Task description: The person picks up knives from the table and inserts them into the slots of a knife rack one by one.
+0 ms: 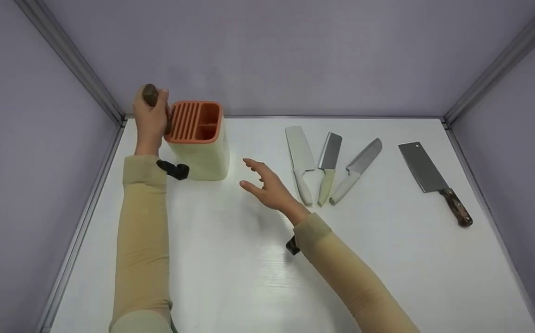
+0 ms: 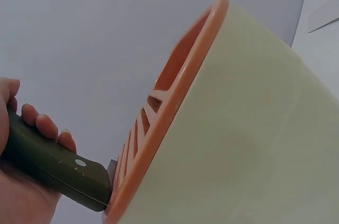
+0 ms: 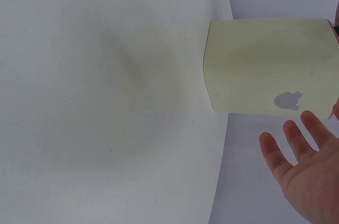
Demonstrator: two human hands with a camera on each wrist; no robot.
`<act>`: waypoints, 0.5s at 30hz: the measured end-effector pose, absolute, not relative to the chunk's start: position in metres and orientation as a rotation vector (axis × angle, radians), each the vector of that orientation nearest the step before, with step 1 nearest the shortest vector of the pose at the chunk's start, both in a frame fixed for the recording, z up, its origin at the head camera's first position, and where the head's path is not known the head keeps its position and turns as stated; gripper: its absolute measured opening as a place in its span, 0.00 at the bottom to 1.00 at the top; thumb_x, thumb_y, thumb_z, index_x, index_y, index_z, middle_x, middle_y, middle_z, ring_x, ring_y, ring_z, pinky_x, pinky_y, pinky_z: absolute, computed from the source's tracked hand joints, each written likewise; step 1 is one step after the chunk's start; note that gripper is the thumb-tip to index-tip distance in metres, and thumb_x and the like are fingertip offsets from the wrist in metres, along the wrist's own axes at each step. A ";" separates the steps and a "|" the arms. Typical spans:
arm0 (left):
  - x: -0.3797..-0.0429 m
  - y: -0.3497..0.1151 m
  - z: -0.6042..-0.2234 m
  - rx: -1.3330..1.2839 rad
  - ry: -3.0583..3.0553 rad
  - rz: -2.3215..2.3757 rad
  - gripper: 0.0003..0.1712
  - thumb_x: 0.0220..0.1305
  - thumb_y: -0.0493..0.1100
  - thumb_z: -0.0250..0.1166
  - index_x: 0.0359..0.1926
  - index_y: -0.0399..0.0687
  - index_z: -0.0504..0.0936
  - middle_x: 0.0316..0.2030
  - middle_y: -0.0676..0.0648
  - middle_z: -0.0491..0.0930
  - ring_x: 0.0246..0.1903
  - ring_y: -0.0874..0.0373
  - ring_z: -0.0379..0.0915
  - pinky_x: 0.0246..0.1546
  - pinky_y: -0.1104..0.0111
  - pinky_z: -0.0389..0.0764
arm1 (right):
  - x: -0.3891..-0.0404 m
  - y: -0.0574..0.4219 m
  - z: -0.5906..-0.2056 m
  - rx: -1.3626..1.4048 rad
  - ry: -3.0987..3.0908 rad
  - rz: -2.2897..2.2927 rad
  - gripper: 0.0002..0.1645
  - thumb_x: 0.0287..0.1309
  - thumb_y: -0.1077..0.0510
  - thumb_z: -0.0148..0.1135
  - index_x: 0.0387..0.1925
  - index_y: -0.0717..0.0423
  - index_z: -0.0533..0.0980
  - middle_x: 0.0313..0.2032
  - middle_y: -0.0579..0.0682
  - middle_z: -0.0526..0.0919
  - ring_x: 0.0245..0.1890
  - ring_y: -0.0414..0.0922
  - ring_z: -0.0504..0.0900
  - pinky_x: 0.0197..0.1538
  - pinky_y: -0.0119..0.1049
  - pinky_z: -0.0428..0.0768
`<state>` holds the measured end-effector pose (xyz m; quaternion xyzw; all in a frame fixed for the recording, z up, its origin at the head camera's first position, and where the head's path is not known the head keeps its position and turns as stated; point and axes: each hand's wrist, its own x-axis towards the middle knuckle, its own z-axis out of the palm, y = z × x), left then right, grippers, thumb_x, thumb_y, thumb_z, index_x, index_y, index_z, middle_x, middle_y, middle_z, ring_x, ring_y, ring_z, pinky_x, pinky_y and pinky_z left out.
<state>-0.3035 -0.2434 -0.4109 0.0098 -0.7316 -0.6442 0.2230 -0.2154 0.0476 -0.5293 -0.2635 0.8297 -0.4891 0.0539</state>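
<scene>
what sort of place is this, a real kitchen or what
Probably a small work or test booth rather than a real kitchen: plain greyish walls, with metal strips at the corners, close in a white table.

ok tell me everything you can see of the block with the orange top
The block is a pale green, plastic-looking box standing upright on the white table, back left. Its orange top has parallel slots on the left, two open compartments on the right; a grey shape marks one side. A dark-handled knife, gripped by the left hand, meets the top's left edge.
</scene>
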 end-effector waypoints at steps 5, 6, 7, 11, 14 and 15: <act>-0.303 -0.244 -0.411 0.097 -2.073 -1.793 0.16 0.72 0.47 0.59 0.53 0.46 0.68 0.36 0.47 0.72 0.34 0.53 0.72 0.40 0.63 0.70 | -0.216 0.050 -0.531 -0.794 2.514 -1.496 0.40 0.68 0.39 0.56 0.74 0.50 0.58 0.70 0.49 0.63 0.67 0.49 0.64 0.62 0.49 0.69; -0.302 -0.244 -0.412 0.108 -2.079 -1.797 0.18 0.72 0.47 0.59 0.55 0.47 0.66 0.39 0.47 0.71 0.36 0.52 0.72 0.41 0.62 0.70 | -0.216 0.050 -0.532 -0.793 2.514 -1.497 0.40 0.68 0.39 0.56 0.74 0.50 0.58 0.70 0.49 0.63 0.67 0.49 0.64 0.62 0.49 0.69; -0.302 -0.243 -0.412 0.108 -2.082 -1.800 0.20 0.72 0.47 0.59 0.58 0.47 0.65 0.41 0.47 0.71 0.38 0.51 0.72 0.43 0.62 0.70 | -0.216 0.051 -0.532 -0.794 2.515 -1.497 0.40 0.68 0.39 0.56 0.74 0.50 0.58 0.70 0.49 0.64 0.67 0.49 0.64 0.62 0.49 0.69; -0.300 -0.240 -0.413 0.105 -2.103 -1.768 0.24 0.72 0.46 0.57 0.62 0.44 0.62 0.47 0.46 0.69 0.44 0.52 0.71 0.47 0.61 0.71 | -0.216 0.054 -0.533 -0.796 2.512 -1.494 0.40 0.69 0.39 0.56 0.74 0.50 0.57 0.69 0.50 0.64 0.67 0.51 0.65 0.61 0.50 0.70; -0.297 -0.237 -0.416 0.115 -2.152 -1.714 0.28 0.73 0.47 0.56 0.67 0.44 0.59 0.50 0.45 0.68 0.49 0.54 0.69 0.52 0.63 0.70 | -0.215 0.060 -0.534 -0.780 2.495 -1.479 0.40 0.69 0.40 0.56 0.75 0.48 0.56 0.69 0.51 0.64 0.66 0.50 0.65 0.62 0.51 0.69; -0.295 -0.236 -0.417 0.121 -2.169 -1.697 0.30 0.73 0.47 0.56 0.69 0.44 0.57 0.51 0.45 0.68 0.51 0.55 0.68 0.53 0.64 0.69 | -0.214 0.062 -0.535 -0.771 2.490 -1.468 0.40 0.68 0.39 0.56 0.75 0.46 0.56 0.69 0.51 0.65 0.66 0.49 0.65 0.62 0.51 0.69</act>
